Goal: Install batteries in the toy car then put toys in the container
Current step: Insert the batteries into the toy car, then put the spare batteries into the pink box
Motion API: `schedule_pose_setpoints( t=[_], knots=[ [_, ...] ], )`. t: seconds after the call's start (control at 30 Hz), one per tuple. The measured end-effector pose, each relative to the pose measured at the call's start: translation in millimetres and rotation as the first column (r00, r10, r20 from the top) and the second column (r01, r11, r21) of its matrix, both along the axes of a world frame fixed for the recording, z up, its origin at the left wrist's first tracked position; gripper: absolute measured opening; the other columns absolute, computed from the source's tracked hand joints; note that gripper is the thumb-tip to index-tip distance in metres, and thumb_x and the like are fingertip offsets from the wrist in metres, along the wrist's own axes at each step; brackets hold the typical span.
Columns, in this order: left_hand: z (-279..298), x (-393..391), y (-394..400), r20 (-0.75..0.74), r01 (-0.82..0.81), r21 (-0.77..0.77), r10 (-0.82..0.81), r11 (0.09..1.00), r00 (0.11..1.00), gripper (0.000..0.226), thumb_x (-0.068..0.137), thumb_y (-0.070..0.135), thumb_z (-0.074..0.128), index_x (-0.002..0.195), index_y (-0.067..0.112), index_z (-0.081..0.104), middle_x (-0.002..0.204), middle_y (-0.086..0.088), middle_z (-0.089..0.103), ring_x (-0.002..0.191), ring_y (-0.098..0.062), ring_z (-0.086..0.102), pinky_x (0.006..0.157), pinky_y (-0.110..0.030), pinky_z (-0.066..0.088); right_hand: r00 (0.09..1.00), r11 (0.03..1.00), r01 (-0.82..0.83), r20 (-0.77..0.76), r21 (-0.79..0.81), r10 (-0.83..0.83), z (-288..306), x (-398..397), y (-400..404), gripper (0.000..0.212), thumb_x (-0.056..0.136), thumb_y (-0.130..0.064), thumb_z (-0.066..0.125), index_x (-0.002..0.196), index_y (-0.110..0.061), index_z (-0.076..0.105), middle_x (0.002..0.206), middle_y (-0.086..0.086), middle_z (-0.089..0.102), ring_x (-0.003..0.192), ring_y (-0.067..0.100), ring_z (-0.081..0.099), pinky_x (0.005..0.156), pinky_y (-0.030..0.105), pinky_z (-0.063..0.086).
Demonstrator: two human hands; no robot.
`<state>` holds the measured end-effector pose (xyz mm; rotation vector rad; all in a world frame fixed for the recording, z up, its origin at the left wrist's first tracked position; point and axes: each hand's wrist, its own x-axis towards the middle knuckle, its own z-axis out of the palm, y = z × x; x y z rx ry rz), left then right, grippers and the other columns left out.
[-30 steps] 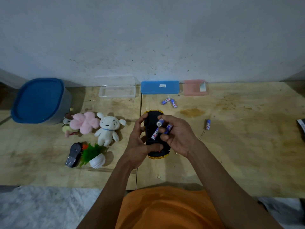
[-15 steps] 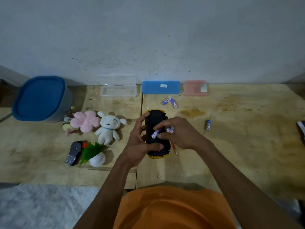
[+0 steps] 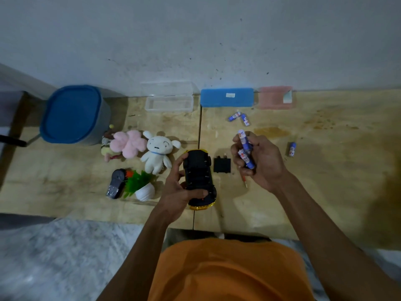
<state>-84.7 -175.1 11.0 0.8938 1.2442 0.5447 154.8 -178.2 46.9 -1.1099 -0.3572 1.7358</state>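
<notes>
The printing on the blue-and-white batteries (image 3: 246, 151) is too small to read, and so is the white label on the blue case (image 3: 227, 97) by the wall. The left hand (image 3: 180, 187) has its grip closed round the toy car (image 3: 199, 177), a black and yellow one held belly-up just above the wooden worktop (image 3: 325, 170). The right hand (image 3: 260, 161) is raised beside it with its grip closed on what look like two or three batteries bunched together; the exact number cannot be told. Three more batteries lie loose on the worktop: a pair (image 3: 239, 117) near the blue case and a single one (image 3: 292, 149) well to the right. A small black cover plate (image 3: 222, 165) lies between the car and the right hand, and a thin screwdriver (image 3: 245, 181) shows just below that hand. At the left sit four toys: a pink plush (image 3: 128, 144), a white plush dog (image 3: 157, 156), a green plastic plant in a white pot (image 3: 141, 186), and a dark remote control (image 3: 116, 186). Behind them stands one round container with a blue lid (image 3: 72, 115). One clear plastic box (image 3: 169, 102) and one pink case (image 3: 275, 97) flank the blue case along the wall.
</notes>
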Motion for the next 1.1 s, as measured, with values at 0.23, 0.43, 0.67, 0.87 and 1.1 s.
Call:
schedule_pose_setpoints(
  t=[0.23,0.43,0.67,0.87,1.1],
  knots=[
    [-22,-15,14,-0.114,0.104,-0.004,-0.103,0.995,0.988,0.109,0.056,-0.017,0.085,0.139,0.042,0.046,0.129,-0.007,0.055,0.118,-0.035,0.058,0.084,-0.052,0.061,0.948,0.962,0.245,0.239,-0.12,-0.212,10,-30,-14,0.036,0.102,-0.044,0.046,0.094,-0.015,0.065,0.064,0.0,0.053,0.045,0.01,0.037,0.043,0.021,0.018],
    [-33,-3,37,-0.123,0.214,0.052,-0.206,0.975,0.971,0.108,0.059,-0.018,0.085,0.143,0.035,0.04,0.124,0.005,0.052,0.106,-0.01,0.056,0.071,-0.028,0.056,0.897,0.916,0.335,0.374,-0.221,-0.237,8,-53,-52,0.022,0.101,-0.037,0.052,0.109,-0.021,0.065,0.073,0.001,0.052,0.051,0.011,0.039,0.047,0.023,0.021],
    [-53,-15,47,-0.2,0.319,0.128,-0.291,0.939,0.936,0.113,0.06,-0.02,0.083,0.151,0.023,0.032,0.13,0.002,0.053,0.109,-0.014,0.057,0.081,-0.027,0.054,0.9,0.856,0.403,0.31,-0.324,-0.307,3,-68,-74,0.026,0.102,-0.032,0.052,0.084,-0.016,0.063,0.078,0.006,0.059,0.053,0.014,0.045,0.048,0.024,0.029],
    [-48,-23,49,-0.295,0.43,0.08,-0.391,0.899,0.872,0.12,0.06,-0.006,0.086,0.157,0.021,0.021,0.149,-0.012,0.045,0.125,-0.028,0.052,0.099,-0.044,0.05,0.87,0.77,0.489,0.295,-0.41,-0.395,-2,-72,-65,0.034,0.097,-0.042,0.059,0.074,-0.018,0.058,0.065,0.0,0.057,0.05,0.014,0.044,0.042,0.023,0.032],
    [-56,-24,49,-0.606,0.507,0.209,-0.297,0.836,0.738,0.117,0.049,0.042,0.072,0.156,0.026,0.027,0.15,-0.011,0.044,0.139,-0.033,0.041,0.109,-0.057,0.041,0.869,0.798,0.477,0.331,-0.368,-0.367,-5,-54,-47,0.029,0.091,-0.042,0.068,0.087,-0.015,0.06,0.062,-0.004,0.043,0.049,0.011,0.033,0.048,0.024,0.022]
  ],
)
